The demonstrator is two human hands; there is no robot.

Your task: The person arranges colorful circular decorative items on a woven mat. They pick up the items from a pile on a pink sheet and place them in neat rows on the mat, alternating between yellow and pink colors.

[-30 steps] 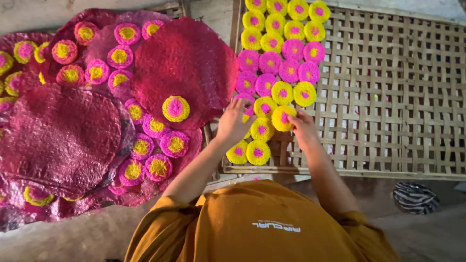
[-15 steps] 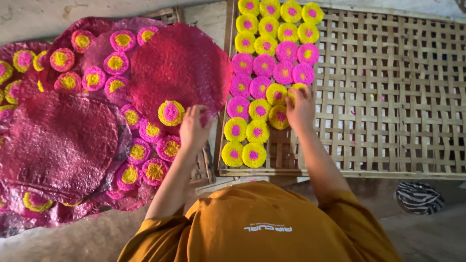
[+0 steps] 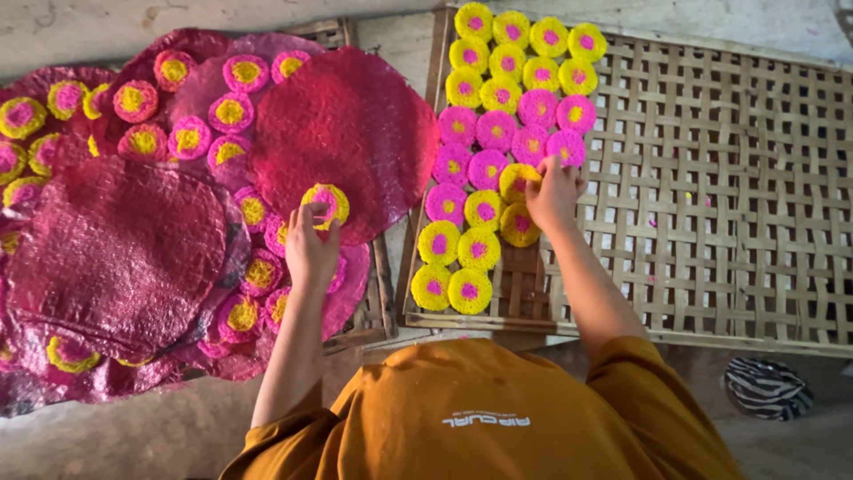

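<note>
On pink sheet: left hand [image 3: 309, 249] pinching yellow disc [image 3: 326, 204] | right hand [image 3: 553, 191] pinching tray disc [image 3: 518, 180]

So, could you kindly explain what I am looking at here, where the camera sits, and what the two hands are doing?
The camera is worn on a person's head and looks down past an orange shirt. There is no machine, only bare hands. The left hand touches a yellow disc with a pink centre lying on big dark pink round sheets. The right hand rests on a yellow disc among rows of yellow and pink discs on a woven bamboo tray.
</note>
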